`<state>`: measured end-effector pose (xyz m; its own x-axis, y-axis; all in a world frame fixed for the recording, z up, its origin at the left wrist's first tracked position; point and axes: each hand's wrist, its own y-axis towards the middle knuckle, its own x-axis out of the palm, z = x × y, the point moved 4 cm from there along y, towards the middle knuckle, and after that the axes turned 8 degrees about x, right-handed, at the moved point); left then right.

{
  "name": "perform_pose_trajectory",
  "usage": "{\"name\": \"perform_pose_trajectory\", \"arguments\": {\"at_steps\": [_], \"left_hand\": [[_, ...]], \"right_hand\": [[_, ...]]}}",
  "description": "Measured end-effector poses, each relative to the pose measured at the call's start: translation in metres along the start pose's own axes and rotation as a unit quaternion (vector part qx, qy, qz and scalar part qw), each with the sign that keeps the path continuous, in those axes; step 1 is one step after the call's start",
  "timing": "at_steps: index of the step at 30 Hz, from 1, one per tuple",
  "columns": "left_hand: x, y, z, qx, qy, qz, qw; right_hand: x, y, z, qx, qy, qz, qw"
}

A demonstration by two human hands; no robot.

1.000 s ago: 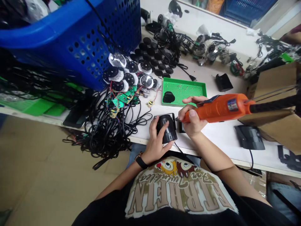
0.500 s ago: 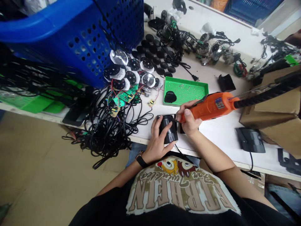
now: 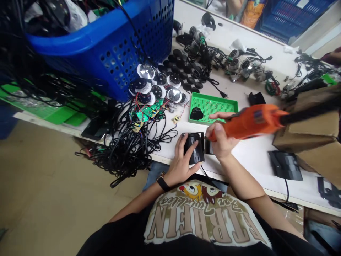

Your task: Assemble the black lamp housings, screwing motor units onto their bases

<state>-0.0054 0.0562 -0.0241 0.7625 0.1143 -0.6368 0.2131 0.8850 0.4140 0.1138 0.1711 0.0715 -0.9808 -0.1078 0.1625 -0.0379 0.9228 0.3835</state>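
My left hand [image 3: 183,161] grips a black plastic housing [image 3: 197,153] at the front edge of the table, its fingers laid over the curved top and the thumb at the near end. A cord runs from the housing toward my body. My right hand [image 3: 223,142] is wrapped round an orange electric screwdriver [image 3: 249,122], which is blurred and lies nearly level, its front end pointing left at the housing. The bit cannot be made out. Beneath my right hand, a dark flat piece [image 3: 210,147] lies beside the housing, partly covered.
Behind my hands sits a green tray [image 3: 231,104] with small screws and black discs. Tangled black cables [image 3: 125,145] and circuit boards [image 3: 151,109] lie left, below a blue basket [image 3: 87,39]. Right are another black housing [image 3: 285,165] and a cardboard box [image 3: 311,138].
My right hand has drawn the screwdriver a little to the right, away from the housing. My left hand keeps its hold. The camera view has shifted slightly.
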Motion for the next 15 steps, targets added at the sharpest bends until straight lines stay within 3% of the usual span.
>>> {"name": "perform_pose_trajectory", "arguments": {"at_steps": [4,8,15], "left_hand": [[0.001,0.002,0.001,0.009,0.005,0.012,1.0],[0.003,0.002,-0.001,0.015,-0.007,0.013,1.0],[0.004,0.002,0.0,-0.003,-0.019,0.022,1.0]], "right_hand": [[0.004,0.004,-0.024,-0.034,0.056,0.04,0.997],[0.017,0.0,-0.018,0.005,0.087,0.045,0.995],[0.033,-0.006,0.005,0.007,0.076,-0.071,0.995]]}}
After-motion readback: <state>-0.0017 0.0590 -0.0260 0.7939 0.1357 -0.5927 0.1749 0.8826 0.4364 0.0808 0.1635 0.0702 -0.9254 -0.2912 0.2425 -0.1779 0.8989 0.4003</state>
